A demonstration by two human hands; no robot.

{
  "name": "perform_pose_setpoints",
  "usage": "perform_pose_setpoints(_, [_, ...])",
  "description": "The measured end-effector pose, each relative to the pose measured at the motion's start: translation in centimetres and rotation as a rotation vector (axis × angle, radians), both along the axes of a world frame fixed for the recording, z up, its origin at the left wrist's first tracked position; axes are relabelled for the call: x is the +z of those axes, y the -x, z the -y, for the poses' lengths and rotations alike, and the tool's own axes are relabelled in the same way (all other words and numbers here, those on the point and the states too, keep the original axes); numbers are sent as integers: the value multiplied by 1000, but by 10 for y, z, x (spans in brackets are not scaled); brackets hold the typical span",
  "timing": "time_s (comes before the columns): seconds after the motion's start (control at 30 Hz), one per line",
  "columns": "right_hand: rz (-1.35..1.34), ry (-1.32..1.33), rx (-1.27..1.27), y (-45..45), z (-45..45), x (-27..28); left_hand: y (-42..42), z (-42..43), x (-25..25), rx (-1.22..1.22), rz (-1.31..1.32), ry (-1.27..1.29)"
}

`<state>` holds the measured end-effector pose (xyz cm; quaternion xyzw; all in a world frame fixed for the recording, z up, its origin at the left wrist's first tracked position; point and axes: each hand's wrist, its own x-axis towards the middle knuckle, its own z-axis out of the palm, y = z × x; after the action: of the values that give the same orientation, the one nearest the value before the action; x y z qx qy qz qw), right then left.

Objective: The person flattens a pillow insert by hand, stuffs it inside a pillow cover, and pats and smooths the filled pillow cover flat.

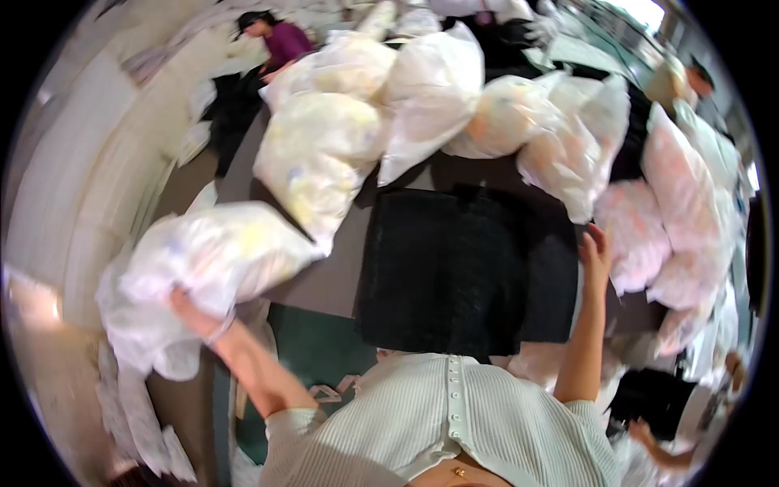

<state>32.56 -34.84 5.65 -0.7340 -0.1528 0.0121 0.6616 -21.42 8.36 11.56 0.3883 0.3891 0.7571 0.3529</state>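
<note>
Centrally to the action, a filled white bag (231, 243) lies at the left edge of the grey-brown table (334, 280), partly overhanging it. The left hand (188, 310) is sunk into its near side; the fingers are hidden by the film, so whether they are closed on it cannot be told. Good handling would probably mean gathering a thick fold rather than pinching one layer, and bearing the weight from below, since such film may tear and loose contents may shift. The bag is plump and crumpled, semi-translucent, with yellow and bluish patches showing through, and tapers toward the right; sheer white film (174, 353) hangs beneath it. The right hand (596, 250), well apart from the left, is raised with its fingers loosely parted and grips nothing visible; it is beside a dark cloth (454, 272) and near a pink-tinted bag (631, 231). Farther out, more white bags (320, 146) line the far side, and a person in a purple top (286, 42) is at upper left.
</note>
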Motion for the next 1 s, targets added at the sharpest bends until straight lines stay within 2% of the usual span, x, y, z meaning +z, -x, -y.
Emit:
perform_pose_setpoints(0.07, [-92,49,25,60,-23,37,-15,21,46,-42,-82,-140])
perform_pose_setpoints(0.17, [-336,93,364,99,-54,17,-53,62,73,-312,-97,-246])
perform_pose_setpoints(0.23, [-345,-30,595,117,-73,11,-82,87,71,-592,-68,-216])
perform_pose_setpoints(0.3, [-576,-317,693,122,-81,29,-109,110,61,-870,-30,-111])
perform_pose_setpoints(0.37, [-840,-567,700,116,-68,62,-136,128,44,-1116,67,146])
perform_pose_setpoints(0.4, [-681,-461,645,115,-60,75,-145,133,32,-1212,146,329])
perform_pose_setpoints(0.43, [-555,-524,675,110,-46,71,-154,135,17,-1291,190,488])
perform_pose_setpoints(0.47, [-569,-446,668,105,-34,70,-159,136,-1,-1330,146,592])
perform_pose_setpoints(0.5, [-592,-367,667,103,-22,70,-157,128,-39,-1352,-389,184])
perform_pose_setpoints(0.53, [-638,-215,646,105,-7,72,-161,129,-47,-1283,-545,339])
perform_pose_setpoints(0.57, [-598,-1,521,97,11,39,-168,132,-51,-1198,-691,495])
perform_pose_setpoints(0.6, [-550,217,398,85,29,-11,-172,133,-56,-1188,-689,512])
perform_pose_setpoints(0.63, [-448,252,204,79,42,-50,-175,134,-61,-886,-1014,111])
perform_pose_setpoints(0.67, [-250,251,134,81,41,-41,-181,136,-63,-543,-1294,-291])
perform_pose_setpoints(0.7, [-56,245,76,88,35,-20,-201,146,-41,-575,-1163,-312])
perform_pose_setpoints(0.73, [126,283,98,94,22,4,-226,157,-19,-763,-1012,-243])
perform_pose_setpoints(0.77, [316,302,116,98,3,26,-250,167,0,-887,-1014,-346])
perform_pose_setpoints(0.8, [391,277,124,104,-19,37,-272,174,2,-944,-1050,-465])
perform_pose_setpoints(0.83, [559,374,167,102,-35,35,-295,182,5,-952,-1149,-655])
perform_pose_setpoints(0.9, [633,725,341,121,-58,25,-330,196,-29,-1025,-1274,-767])
perform_pose_setpoints(0.97, [629,892,411,149,-66,-3,-320,217,-74,-956,-1639,-710])
perform_pose_setpoints(1.0, [652,918,487,160,-64,-16,-312,217,-88,-940,-1637,-691])
